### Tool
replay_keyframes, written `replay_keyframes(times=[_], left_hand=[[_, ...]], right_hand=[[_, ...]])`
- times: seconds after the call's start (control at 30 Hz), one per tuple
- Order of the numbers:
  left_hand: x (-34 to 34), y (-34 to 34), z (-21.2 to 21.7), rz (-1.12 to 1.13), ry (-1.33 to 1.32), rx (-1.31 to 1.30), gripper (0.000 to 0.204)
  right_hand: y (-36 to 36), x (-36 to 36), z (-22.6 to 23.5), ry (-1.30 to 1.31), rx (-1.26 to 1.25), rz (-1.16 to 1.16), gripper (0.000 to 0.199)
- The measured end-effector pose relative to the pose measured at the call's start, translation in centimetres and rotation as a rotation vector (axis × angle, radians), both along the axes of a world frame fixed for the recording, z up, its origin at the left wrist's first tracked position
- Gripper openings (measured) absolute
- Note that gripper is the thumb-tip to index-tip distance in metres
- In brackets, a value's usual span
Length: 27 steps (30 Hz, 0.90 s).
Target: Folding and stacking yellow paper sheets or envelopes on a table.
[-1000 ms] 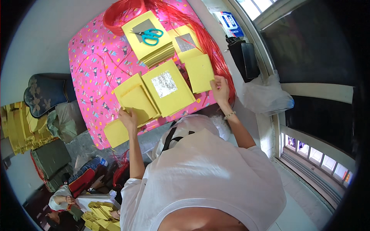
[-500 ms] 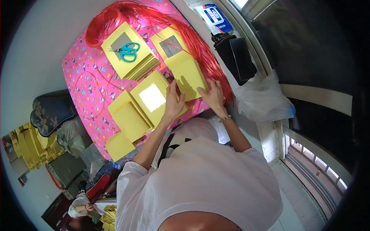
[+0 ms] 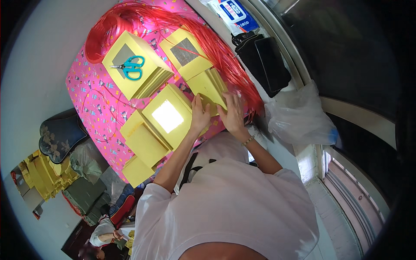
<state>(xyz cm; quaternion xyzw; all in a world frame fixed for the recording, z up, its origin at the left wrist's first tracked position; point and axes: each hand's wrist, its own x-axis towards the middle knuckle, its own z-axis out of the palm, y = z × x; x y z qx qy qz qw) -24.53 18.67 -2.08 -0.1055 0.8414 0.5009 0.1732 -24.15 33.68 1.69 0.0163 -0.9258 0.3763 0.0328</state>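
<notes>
Both of my hands are at the near edge of a folded yellow card piece [image 3: 207, 88] on the right of the table. My left hand [image 3: 200, 116] has its fingers at the near left corner, and my right hand [image 3: 234, 115] grips the near right corner. Between them the near part of the card bends, partly hidden by the fingers. Just beyond it lies another yellow piece with a grey window [image 3: 184, 50]. A yellow stack with a bright, glaring window [image 3: 168, 116] is next to my left hand.
Teal-handled scissors [image 3: 133, 67] lie on a tall yellow stack [image 3: 149, 89]. Red strands [image 3: 221, 47] and a red roll [image 3: 93, 43] spread over the pink patterned cloth [image 3: 99, 86]. More yellow pieces [image 3: 145, 145] sit at left. A black phone [image 3: 272, 60] and plastic bag [image 3: 299, 117] are on the sill.
My right hand has moved left and nearer, closing onto the card's near edge. The card, flat before, now shows a fold across it. The whole view has shifted slightly.
</notes>
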Motion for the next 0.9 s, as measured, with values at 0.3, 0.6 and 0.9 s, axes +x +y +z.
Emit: replay_keyframes(times=[0.3, 0.6, 0.9], left_hand=[[0.5, 0.2, 0.3, -0.020, 0.073, -0.064, 0.064], [0.8, 1.4, 2.1, 0.287, 0.124, 0.299, 0.069], [4.5, -7.9, 13.2, 0.444, 0.484, 0.640, 0.065]], right_hand=[[-1.3, -1.1, -0.7, -0.124, -0.174, -0.069, 0.055], [-0.9, -2.4, 2.2, -0.258, -0.622, -0.015, 0.034], [-5.3, 0.2, 11.2, -0.161, -0.725, 0.445, 0.036]])
